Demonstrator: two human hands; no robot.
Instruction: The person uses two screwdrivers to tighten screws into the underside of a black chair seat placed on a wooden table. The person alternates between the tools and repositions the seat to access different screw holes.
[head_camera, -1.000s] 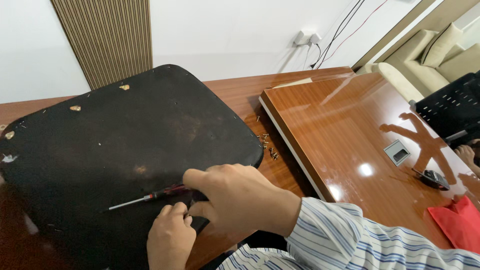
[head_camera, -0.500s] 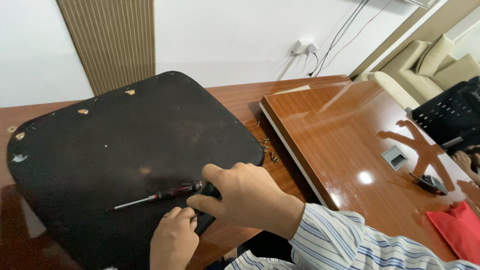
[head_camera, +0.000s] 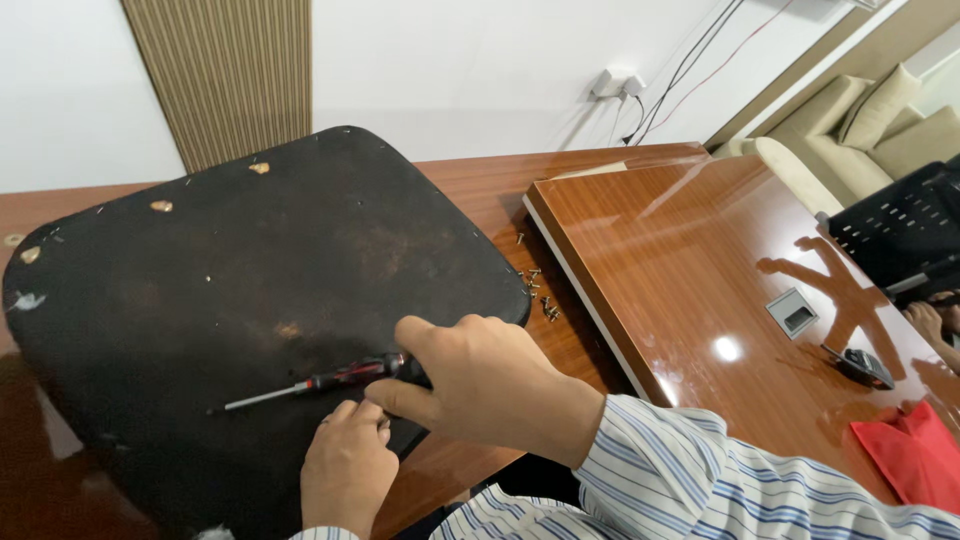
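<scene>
A large black chair seat panel (head_camera: 230, 300) lies underside up on a brown wooden table (head_camera: 480, 180). My right hand (head_camera: 480, 375) grips the handle of a red and black screwdriver (head_camera: 320, 382), whose metal shaft points left across the panel. My left hand (head_camera: 345, 465) rests with curled fingers on the panel's near edge, just below the screwdriver handle. Whether it holds something small is hidden. Several loose screws (head_camera: 535, 290) lie on the table between the panel and the raised table section.
A glossy raised tabletop (head_camera: 720, 270) stands at the right, with a grey inset socket (head_camera: 797, 313), a small black device (head_camera: 862, 366) and a red cloth (head_camera: 910, 455). Another person's hand (head_camera: 925, 320) shows at the far right. A black mesh chair (head_camera: 900, 235) and beige sofa (head_camera: 880, 125) stand behind.
The view has shifted, so the panel now sits higher and further left. My right hand keeps its grip on the screwdriver, and my left hand stays beneath it.
</scene>
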